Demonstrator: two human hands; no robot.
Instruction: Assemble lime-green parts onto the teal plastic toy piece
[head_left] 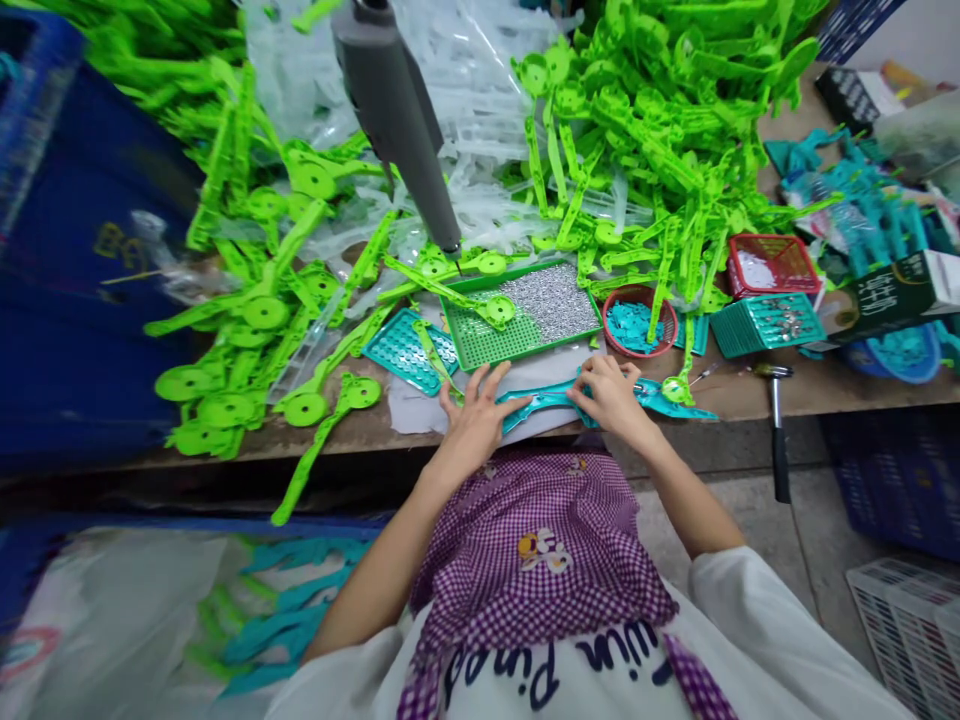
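Note:
A long teal plastic part (553, 396) lies near the table's front edge, below the green tray. My left hand (477, 412) rests at its left end with the fingers spread and the index finger reaching onto the part. Over the part's right half is my right hand (606, 392), its thumb and fingers bent together; whatever they pinch is too small to make out. The green tray (491, 352) of small silvery pieces sits just beyond both hands. A grey power screwdriver (401, 120) hangs above the tray, touched by neither hand.
Piles of bright green parts (645, 110) cover the back. A red round basket (671, 335) of teal pieces is right of the tray. A hammer (777, 430) overhangs the front edge. A blue bin (82, 300) stands left, and a teal perforated plate (401, 352) lies beside the tray.

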